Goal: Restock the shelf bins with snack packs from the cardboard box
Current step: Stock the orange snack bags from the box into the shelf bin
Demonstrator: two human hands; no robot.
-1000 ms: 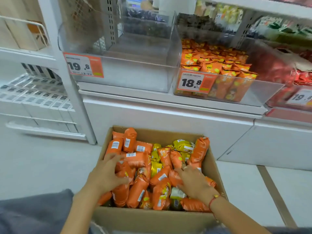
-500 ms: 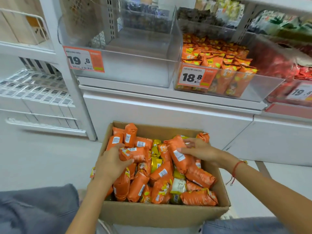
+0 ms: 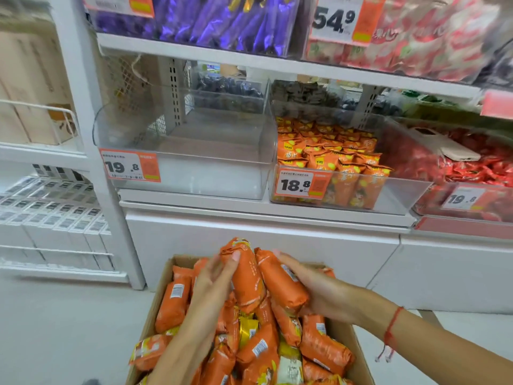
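I've lifted a bunch of packs (image 3: 258, 276) out of the box (image 3: 155, 309) below, my left hand (image 3: 213, 279) and right hand (image 3: 319, 290) gripping them from either side; the empty bin (image 3: 188, 151) waits ahead.

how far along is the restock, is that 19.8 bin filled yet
Not yet. Done: the 18.8 bin already holds orange packs, though who put them there can't be told. In hand: left hand and right hand lift orange packs above the cardboard box. Left: the clear 19.8 bin looks empty, and the box is full.
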